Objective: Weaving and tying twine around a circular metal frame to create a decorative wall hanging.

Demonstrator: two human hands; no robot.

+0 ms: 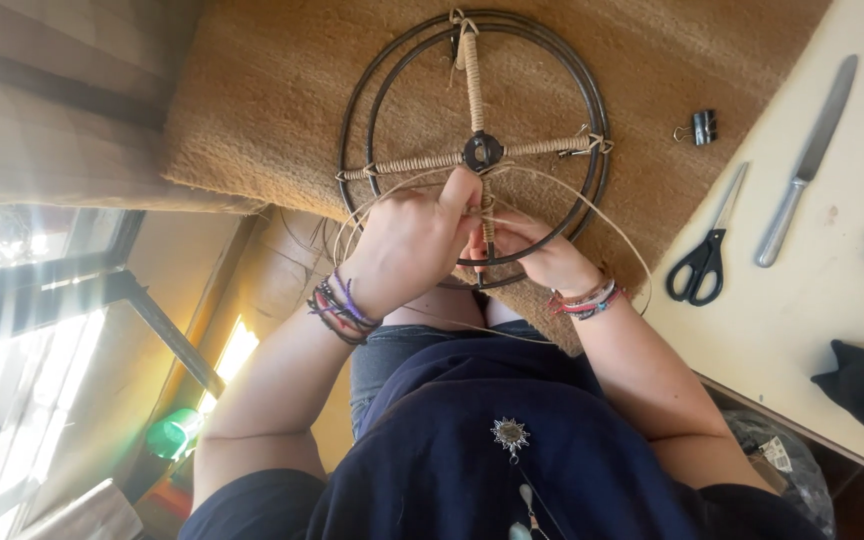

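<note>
A brown woven mat (282, 120) covers most of the pale bench (812, 300), and everything else sits around the round metal frame (600, 120) lying on it: two dark rings joined by four spokes meeting at a central hub (483, 151).

Three spokes, the ones running away from the person, to the left and to the right of the hub, are already wrapped in pale cord and tied off at the rings. The fourth spoke (487, 225), between hub and person, looks only partly wrapped, so by my reading the wrapping is roughly three-quarters done.

The left hand (412, 245) is closed around that spoke just below the hub. The right hand (537, 250) is closed too, pinching the cord (607, 215), which loops loosely out beyond the frame.

Right of the frame lie a table knife (802, 170), black-handled scissors (702, 255) and, nearest, a small binder clip (702, 127).
</note>
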